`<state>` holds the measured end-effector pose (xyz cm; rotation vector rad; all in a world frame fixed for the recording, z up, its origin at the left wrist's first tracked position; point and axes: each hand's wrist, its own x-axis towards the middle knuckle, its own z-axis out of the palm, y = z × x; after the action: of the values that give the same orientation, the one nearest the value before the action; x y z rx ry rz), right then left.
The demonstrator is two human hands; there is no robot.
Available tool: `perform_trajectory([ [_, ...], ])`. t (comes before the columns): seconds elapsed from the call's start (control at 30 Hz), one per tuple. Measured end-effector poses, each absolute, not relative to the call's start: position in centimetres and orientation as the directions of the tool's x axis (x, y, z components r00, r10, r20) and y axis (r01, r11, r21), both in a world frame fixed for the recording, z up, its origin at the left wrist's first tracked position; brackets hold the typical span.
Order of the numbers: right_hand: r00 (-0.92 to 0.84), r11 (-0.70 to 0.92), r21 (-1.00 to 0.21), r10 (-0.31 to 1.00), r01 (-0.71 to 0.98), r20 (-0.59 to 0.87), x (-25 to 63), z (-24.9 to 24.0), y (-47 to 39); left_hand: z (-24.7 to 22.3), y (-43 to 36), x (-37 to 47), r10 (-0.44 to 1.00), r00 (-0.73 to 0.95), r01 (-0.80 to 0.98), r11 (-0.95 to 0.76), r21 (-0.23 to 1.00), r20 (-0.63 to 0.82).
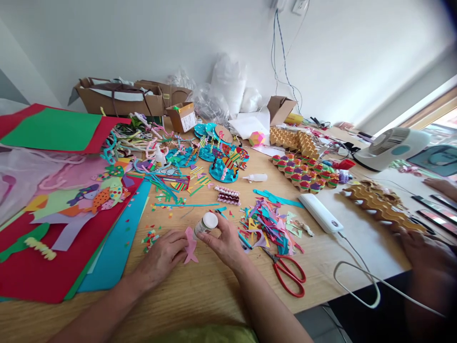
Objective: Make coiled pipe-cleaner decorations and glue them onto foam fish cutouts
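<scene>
Wooden table [200, 301] strewn with colourful paper scraps [266, 221].
Left of the red-handled scissors [290, 275], a pink paper fish [191, 246] is touched by the left hand [162, 252], fingers together; whether pinched cannot be told. Nearer the scissors, a white-capped bottle [206, 224] is clamped by the right hand [226, 240], fingers curled.

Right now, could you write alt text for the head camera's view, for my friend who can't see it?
At a cluttered wooden table, a person's left hand touches a pink fish-shaped cutout while the right hand holds a small white-capped bottle. Nearby lie colourful scraps, red-handled scissors and decorated fish cutouts.
</scene>
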<state>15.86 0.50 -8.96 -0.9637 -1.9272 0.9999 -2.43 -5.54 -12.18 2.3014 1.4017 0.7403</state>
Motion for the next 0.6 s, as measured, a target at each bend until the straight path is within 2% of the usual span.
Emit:
perform_trajectory([
  [0.33, -0.476, 0.458, -0.824, 0.836, 0.333, 0.273, 15.6, -8.1, 1.2, -12.7, -5.3, -2.4, 0.839, 0.39, 0.784, -0.518, 0.341, 0.379],
  [0.6, -0.47, 0.438, -0.819, 0.849, 0.371, 0.241, 14.5, -7.3, 2.6, -12.1, -4.9, -2.2, 0.868, 0.378, 0.847, -0.465, 0.257, 0.323],
])
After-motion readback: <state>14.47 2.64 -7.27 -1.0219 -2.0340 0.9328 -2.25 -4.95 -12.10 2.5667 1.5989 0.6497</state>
